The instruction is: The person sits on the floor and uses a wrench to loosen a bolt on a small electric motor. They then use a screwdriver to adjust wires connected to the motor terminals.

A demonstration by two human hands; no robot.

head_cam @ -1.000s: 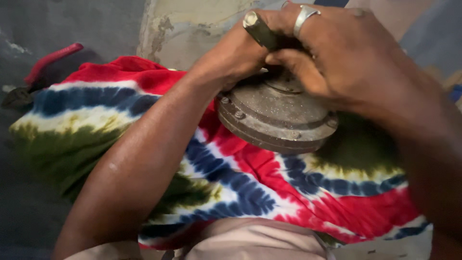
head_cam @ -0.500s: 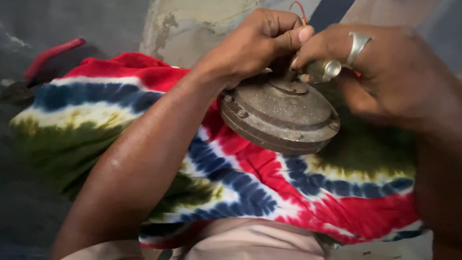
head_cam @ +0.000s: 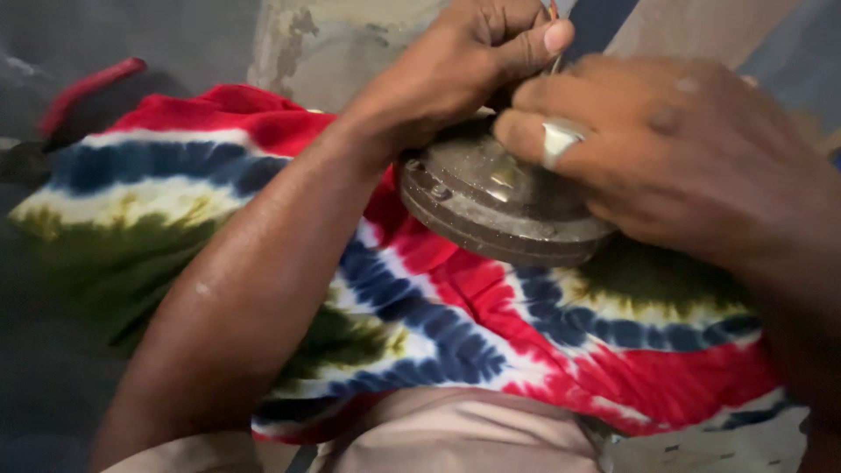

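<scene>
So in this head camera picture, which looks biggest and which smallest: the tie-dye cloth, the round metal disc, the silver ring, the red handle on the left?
1. Tie-dye cloth
2. Round metal disc
3. Red handle
4. Silver ring

The handle lies farther from the camera and is partly hidden, so its place is less sure.

Round, grimy grey metal motor housing point(head_cam: 491, 206), tilted, on a tie-dyed cloth-covered lap.

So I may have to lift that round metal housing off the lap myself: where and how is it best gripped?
Judging by its shape, take the round metal housing by its thick ribbed rim, from the near, lower side, which is bare. It lies tilted on the tie-dye cloth, so fingers could slip under that edge. The left hand and right hand crowd the top.
</scene>
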